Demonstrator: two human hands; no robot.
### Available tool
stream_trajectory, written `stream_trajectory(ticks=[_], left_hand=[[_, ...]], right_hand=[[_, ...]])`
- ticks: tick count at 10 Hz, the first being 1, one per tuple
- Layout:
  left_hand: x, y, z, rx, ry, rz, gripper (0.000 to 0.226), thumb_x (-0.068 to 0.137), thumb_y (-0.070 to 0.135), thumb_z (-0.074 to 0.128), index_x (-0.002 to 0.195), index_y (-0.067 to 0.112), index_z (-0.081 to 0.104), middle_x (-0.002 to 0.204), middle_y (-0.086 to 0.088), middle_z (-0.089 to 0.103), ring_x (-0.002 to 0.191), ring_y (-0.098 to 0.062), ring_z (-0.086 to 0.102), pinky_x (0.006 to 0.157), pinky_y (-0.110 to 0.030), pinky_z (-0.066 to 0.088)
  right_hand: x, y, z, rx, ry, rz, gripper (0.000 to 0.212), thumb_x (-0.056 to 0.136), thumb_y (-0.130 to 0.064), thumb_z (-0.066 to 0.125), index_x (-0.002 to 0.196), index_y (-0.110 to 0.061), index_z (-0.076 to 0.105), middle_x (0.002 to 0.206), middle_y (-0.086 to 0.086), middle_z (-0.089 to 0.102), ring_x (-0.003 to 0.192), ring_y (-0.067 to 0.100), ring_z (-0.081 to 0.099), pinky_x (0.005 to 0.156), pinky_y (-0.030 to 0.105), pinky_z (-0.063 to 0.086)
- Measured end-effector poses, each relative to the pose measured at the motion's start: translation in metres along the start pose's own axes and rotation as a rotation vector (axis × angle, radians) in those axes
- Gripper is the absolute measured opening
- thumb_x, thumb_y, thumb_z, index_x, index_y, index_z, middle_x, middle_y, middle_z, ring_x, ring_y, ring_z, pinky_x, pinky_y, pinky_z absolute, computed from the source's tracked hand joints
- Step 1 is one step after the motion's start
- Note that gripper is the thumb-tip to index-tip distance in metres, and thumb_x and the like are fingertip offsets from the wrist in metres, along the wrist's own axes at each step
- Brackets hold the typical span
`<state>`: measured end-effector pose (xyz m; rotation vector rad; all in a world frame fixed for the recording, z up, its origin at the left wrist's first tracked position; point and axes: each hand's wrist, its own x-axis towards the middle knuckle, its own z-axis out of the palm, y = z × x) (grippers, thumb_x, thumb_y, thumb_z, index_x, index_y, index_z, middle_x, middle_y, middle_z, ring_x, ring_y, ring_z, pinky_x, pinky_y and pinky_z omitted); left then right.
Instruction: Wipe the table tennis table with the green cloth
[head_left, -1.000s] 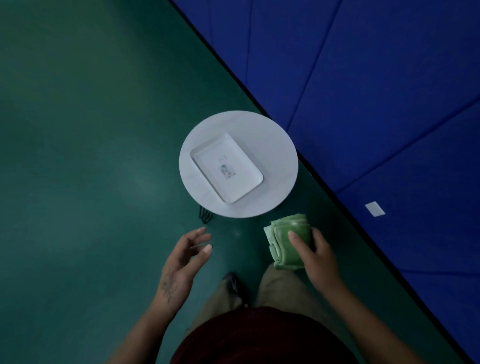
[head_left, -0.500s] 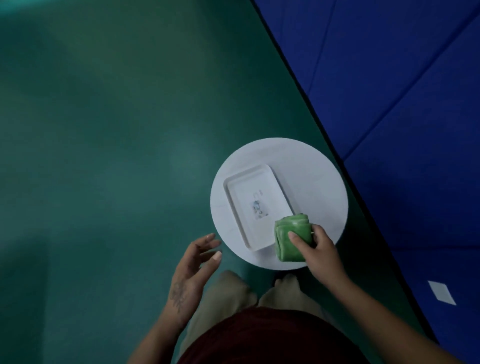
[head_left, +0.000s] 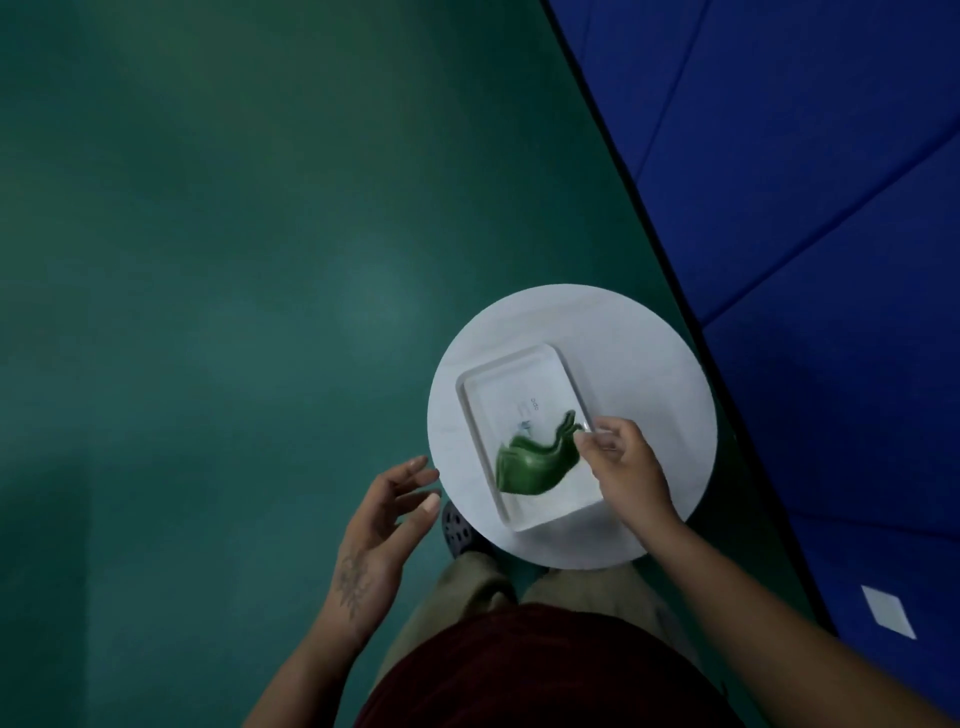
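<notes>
Judged step: taking cloth (head_left: 537, 462) from tray (head_left: 498, 400), or setting it there. Best to close right hand (head_left: 623, 467) on the bunched middle, not one corner, and lift straight up, clear of the rim. Cannot tell whether curled fingertips pinch cloth's upper corner or sit just off it; blurred there. Noted left hand (head_left: 384, 525) slack, fingers apart, holding nothing, beside round table (head_left: 649, 374). Found only cloth in tray, plus printed mark (head_left: 530, 410).

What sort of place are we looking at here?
Likely an indoor sports hall or gym room. The smooth green floor and the blue padded panels along the right point that way. The small round white table holding a tray looks like a side stand.
</notes>
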<state>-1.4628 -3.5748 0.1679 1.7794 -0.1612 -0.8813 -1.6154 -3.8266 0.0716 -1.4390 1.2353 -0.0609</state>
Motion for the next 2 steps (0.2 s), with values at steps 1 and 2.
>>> stream_trajectory(ticks=[1,2], left_hand=[[0.02,0.004,-0.012,0.016,-0.033,-0.006,0.047,0.09,0.042,0.075,0.135,0.029,0.068,0.133,0.004,0.075,0.124,-0.019,0.071,0.106,-0.049,0.055],[0.038,0.006,-0.017,0.035,-0.065,0.008,0.042,0.093,0.036,0.074,0.135,0.029,0.068,0.133,0.003,0.074,0.124,-0.021,0.071,0.107,-0.051,0.055]], right_hand=[[-0.007,-0.032,-0.005,0.112,0.108,-0.001,0.022,0.101,-0.035,0.076,0.121,-0.034,0.066,0.113,-0.007,0.078,0.108,0.018,0.076,0.102,0.053,0.06],[-0.032,-0.087,-0.029,0.296,0.243,-0.132,0.016,0.104,-0.025,0.073,0.118,-0.032,0.07,0.112,0.002,0.081,0.104,0.019,0.079,0.101,0.054,0.062]])
